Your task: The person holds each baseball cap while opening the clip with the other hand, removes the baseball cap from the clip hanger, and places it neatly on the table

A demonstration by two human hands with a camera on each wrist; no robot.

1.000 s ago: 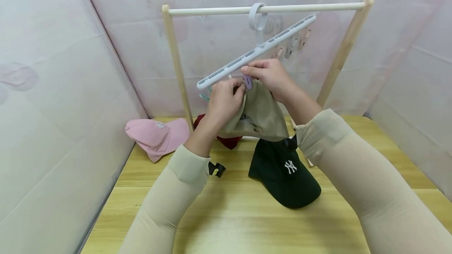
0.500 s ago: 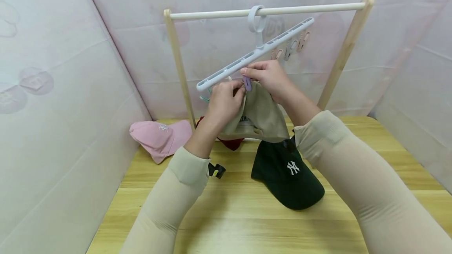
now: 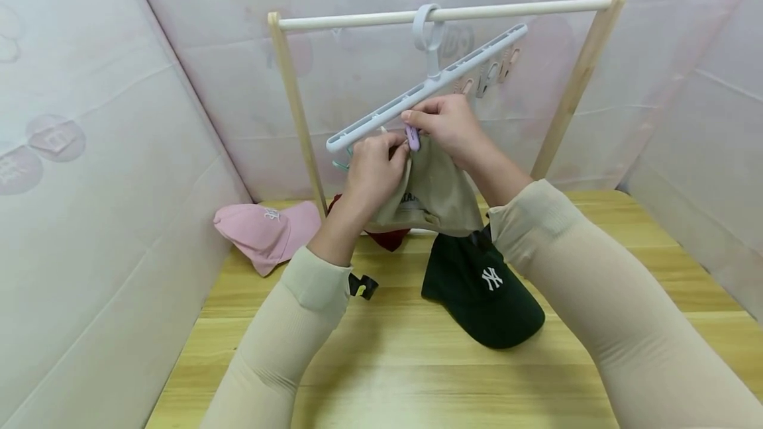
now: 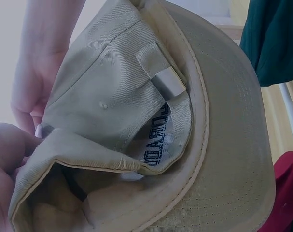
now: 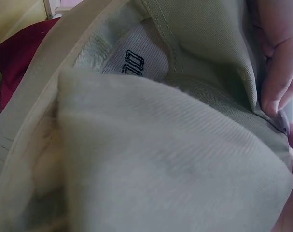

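Observation:
A beige cap (image 3: 438,194) hangs up at a tilted white clip hanger (image 3: 429,85) that is hooked on the rack's white rail (image 3: 507,10). My left hand (image 3: 372,174) grips the cap's top edge from the left. My right hand (image 3: 447,126) pinches a purple clip (image 3: 412,138) at that same edge. The left wrist view looks up into the beige cap (image 4: 151,130), showing its strap and label. Beige cap fabric (image 5: 151,145) fills the right wrist view, with a fingertip at the right edge.
On the wooden table (image 3: 417,363) lie a dark green cap (image 3: 485,290), a pink cap (image 3: 268,230) and a red cap (image 3: 387,238) partly behind the beige one. Wooden posts (image 3: 295,111) hold the rail. Several pastel clips (image 3: 491,75) hang further along the hanger. Pink fabric walls close in on all sides.
Both hands stay at the clip and the cap's edge, having shifted only slightly. The head view has drifted a little.

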